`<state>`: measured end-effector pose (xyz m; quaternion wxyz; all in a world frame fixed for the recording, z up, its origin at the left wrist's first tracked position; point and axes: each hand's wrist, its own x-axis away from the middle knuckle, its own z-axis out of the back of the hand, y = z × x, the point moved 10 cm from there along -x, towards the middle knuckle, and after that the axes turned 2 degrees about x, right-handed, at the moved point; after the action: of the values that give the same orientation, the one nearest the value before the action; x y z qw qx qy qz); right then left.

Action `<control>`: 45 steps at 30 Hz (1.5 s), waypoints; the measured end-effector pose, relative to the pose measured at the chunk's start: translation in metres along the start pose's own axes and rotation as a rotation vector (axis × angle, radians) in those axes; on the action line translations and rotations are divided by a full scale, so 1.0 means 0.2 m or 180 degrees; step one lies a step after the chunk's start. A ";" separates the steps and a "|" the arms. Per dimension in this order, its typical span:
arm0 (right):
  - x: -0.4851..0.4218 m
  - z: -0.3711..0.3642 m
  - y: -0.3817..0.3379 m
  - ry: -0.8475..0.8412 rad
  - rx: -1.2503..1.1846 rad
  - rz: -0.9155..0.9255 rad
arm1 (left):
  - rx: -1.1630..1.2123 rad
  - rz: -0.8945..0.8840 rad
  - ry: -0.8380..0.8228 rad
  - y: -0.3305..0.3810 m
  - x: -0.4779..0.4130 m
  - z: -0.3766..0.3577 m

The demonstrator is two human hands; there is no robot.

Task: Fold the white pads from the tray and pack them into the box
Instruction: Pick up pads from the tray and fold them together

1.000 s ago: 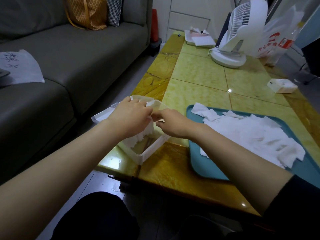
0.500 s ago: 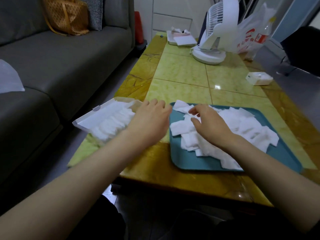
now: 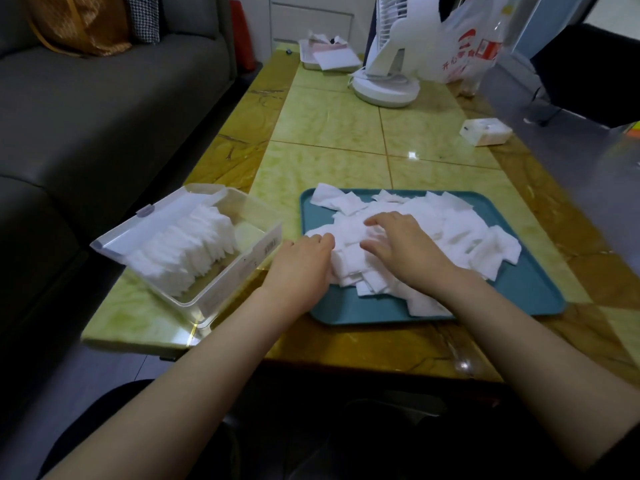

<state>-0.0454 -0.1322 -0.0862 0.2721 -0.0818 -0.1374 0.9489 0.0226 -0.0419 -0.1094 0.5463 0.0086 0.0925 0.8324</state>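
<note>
Starting at the bottom of the frame, we follow two bare forearms up to the middle, where both hands meet the loose heap; the left hand (image 3: 301, 261) sits at the lower left corner of the teal tray (image 3: 526, 292), knuckles up, its fingers curled in against the left edge of the white pads (image 3: 460, 226), and we cannot tell whether they have pinched one or merely touch it, since the tips are hidden; the right hand (image 3: 405, 251) lies palm down on the heap, just right of the left, fingers loosely bent and spread, tips resting on the pads, nothing lifted; the relation that matters, in our judgement, is that the nearest loose pad lies directly under and between the two sets of fingertips, so neither hand need travel to take one, while the box (image 3: 252, 261) lies just beside the left hand, on its left, making that hand the nearer carrier; the heap runs lengthwise across the tray from left to right; the clear box stands at centre left of the frame, close beside the tray and skewed to it, with a row of folded pads (image 3: 187, 251) on edge along its left side and bare floor on its right; we judge the job well under way yet far from done; beyond, the yellow-green table (image 3: 329, 133) carries a small white case (image 3: 485, 132) at the right, a white fan (image 3: 386, 86) and a plastic bag (image 3: 467, 46) at the top.
</note>
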 end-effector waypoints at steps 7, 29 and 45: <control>-0.12 -0.11 -0.09 -0.0446 0.0467 -0.0051 | 0.0546 0.0080 0.0140 -0.04 -0.01 -0.01; -0.02 0.12 0.03 0.1124 -0.0215 -0.0322 | 0.1749 0.0643 0.0717 -0.15 -0.07 0.08; 0.07 0.12 0.02 0.0493 -0.3238 -0.0836 | 0.3996 0.1243 0.0890 -0.10 -0.04 0.03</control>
<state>-0.0651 -0.1325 -0.0660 0.3239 -0.2553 -0.5688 0.7116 0.0446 -0.0399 -0.1071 0.2600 0.2334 0.6256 0.6975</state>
